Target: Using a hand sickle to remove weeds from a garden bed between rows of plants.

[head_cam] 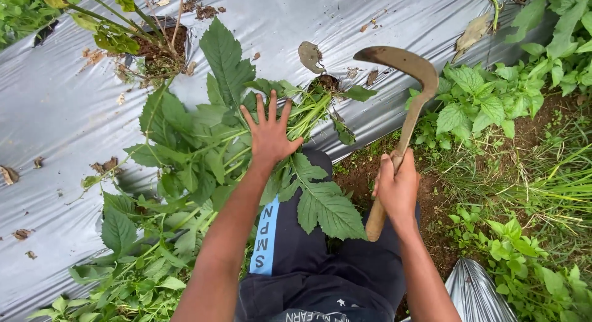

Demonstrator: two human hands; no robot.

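Observation:
My left hand [269, 134] lies flat with fingers spread on a bundle of cut green leafy stalks [203, 155] that rests across silver plastic mulch [55, 112]. The stalks' cut ends point toward a planting hole [325, 83] in the mulch. My right hand [396, 187] grips the wooden handle of a sickle [404, 81], whose rusty curved blade is raised over the edge of the mulch, pointing left. My dark trousers [308, 260] with a light blue stripe show below.
Another hole [161, 50] with soil and a plant stem sits at the upper left. Green weeds [487, 100] and grass [542, 192] grow on bare soil to the right. More leafy cuttings [123, 279] lie at lower left.

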